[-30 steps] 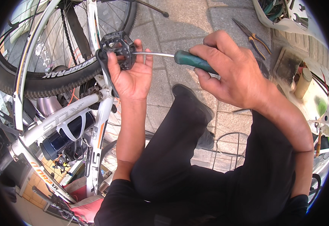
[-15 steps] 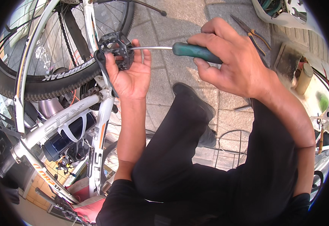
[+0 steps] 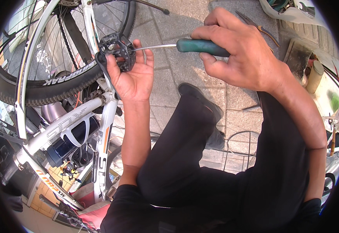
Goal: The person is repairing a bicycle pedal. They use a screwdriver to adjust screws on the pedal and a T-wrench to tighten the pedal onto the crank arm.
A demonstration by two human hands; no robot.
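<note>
My left hand (image 3: 133,79) is closed round a black bicycle pedal (image 3: 119,50), thumb on the near side and fingers behind it. The pedal sits on the black crank arm of an upturned white bicycle (image 3: 57,128). In my right hand (image 3: 241,54) is a screwdriver (image 3: 202,47) with a green handle, gripped between thumb and fingers. Its thin metal shaft points left, and the tip meets the outer end of the pedal. What the tip touches inside the pedal is too small to make out.
At the left stands the bicycle's wheel with a black tyre (image 3: 41,93); a dark bottle (image 3: 55,153) hangs in the frame's white cage. Pliers (image 3: 268,35) lie on the paving beyond my right hand, near a pale tool container (image 3: 293,15). A tan cylinder (image 3: 315,77) stands at the right.
My right hand has shifted slightly up, tilting the screwdriver so its handle sits a little higher. My left hand still holds the pedal, almost unmoved.
</note>
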